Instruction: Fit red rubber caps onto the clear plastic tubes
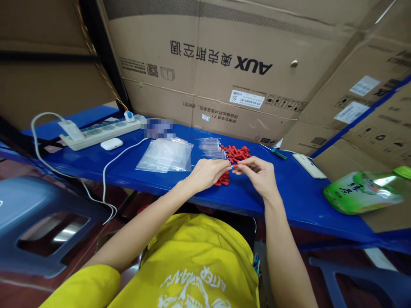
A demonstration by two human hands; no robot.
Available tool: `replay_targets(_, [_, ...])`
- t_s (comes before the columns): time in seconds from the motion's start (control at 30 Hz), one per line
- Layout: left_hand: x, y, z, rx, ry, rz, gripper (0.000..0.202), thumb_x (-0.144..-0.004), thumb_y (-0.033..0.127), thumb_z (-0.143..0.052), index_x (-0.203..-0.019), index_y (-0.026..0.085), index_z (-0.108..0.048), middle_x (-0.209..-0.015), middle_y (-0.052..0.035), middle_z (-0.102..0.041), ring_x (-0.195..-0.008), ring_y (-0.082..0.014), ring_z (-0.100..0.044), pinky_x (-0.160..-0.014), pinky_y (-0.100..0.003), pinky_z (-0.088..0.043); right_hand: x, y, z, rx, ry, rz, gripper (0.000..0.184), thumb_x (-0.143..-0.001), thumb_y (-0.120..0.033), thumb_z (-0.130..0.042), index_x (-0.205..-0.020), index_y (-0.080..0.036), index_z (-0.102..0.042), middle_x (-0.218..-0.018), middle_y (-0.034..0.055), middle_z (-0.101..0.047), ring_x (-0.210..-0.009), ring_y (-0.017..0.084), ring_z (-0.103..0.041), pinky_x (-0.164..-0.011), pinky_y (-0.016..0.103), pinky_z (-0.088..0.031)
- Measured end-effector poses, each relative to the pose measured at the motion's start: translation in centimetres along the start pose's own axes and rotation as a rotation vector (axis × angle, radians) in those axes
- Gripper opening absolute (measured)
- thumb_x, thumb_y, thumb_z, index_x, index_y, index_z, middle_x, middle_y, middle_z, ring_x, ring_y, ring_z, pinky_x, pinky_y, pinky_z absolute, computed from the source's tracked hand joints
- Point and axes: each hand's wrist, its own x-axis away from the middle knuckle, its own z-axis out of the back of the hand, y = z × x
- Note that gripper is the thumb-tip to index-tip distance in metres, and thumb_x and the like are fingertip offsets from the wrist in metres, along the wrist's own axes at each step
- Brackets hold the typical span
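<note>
My left hand (207,172) and my right hand (258,173) meet over the blue table (135,173), fingertips pinched together on a small red piece (233,166). A pile of small red pieces (236,153) lies just beyond my fingers, and a few more red pieces (224,180) lie under my left hand. A row of thin clear tubes (210,147) sits left of the pile. Clear plastic bags (167,156) lie further left.
A white power strip (102,130) with plugs and a white cable sits at the table's left end, a white case (111,143) beside it. A white phone (308,165), a green screwdriver (278,153) and a green packet (362,192) lie right. Cardboard boxes (224,64) wall the back. A blue stool (38,222) stands left.
</note>
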Motion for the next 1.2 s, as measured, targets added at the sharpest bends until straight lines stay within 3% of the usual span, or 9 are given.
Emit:
replay_targets(0.3, [0.1, -0.1, -0.2, 0.009, -0.005, -0.003, 0.039, -0.113, 0.039, -0.033, -0.091, 0.021, -0.06, -0.084, -0.0031, -0.071, -0.075, -0.0172, -0.068, -0.06, -0.027, -0.034, 0.0, 0.2, -0.1, 0.007, 0.01, -0.014, 0.03, -0.078, -0.046, -0.091, -0.087, -0.021, -0.08, -0.08, 0.0058, -0.082, -0.073, 0.027, -0.082, -0.073, 0.041, -0.071])
replay_targets(0.67, [0.1, -0.2, -0.2, 0.033, -0.004, 0.019, 0.039, -0.113, 0.038, -0.032, -0.092, 0.021, -0.061, -0.088, -0.0032, -0.074, -0.079, -0.0176, -0.07, -0.064, -0.026, -0.037, 0.2, 0.3, -0.7, 0.016, -0.007, 0.002, 0.027, -0.081, -0.045, -0.088, -0.088, -0.022, -0.079, -0.08, 0.0051, -0.082, -0.071, 0.025, -0.081, -0.073, 0.04, -0.069])
replay_targets(1.0, [0.0, -0.2, 0.0, 0.039, 0.085, 0.049, 0.036, -0.113, 0.043, -0.038, -0.109, 0.022, -0.067, -0.106, -0.0042, -0.076, -0.095, -0.0177, -0.072, -0.074, -0.025, -0.044, -0.1, -0.7, -0.6, 0.026, -0.002, 0.016, 0.032, -0.082, -0.047, -0.086, -0.102, -0.024, -0.076, -0.08, 0.0024, -0.08, -0.069, 0.022, -0.077, -0.071, 0.038, -0.067])
replay_targets(1.2, [-0.1, -0.1, 0.1, 0.062, 0.033, 0.046, 0.036, -0.114, 0.042, -0.035, -0.114, 0.023, -0.065, -0.111, -0.003, -0.076, -0.101, -0.0186, -0.072, -0.074, -0.025, -0.044, -0.1, -0.5, 0.0, 0.001, 0.016, -0.004, 0.033, -0.079, -0.047, -0.089, -0.096, -0.022, -0.075, -0.081, 0.0037, -0.08, -0.071, 0.022, -0.078, -0.072, 0.038, -0.067])
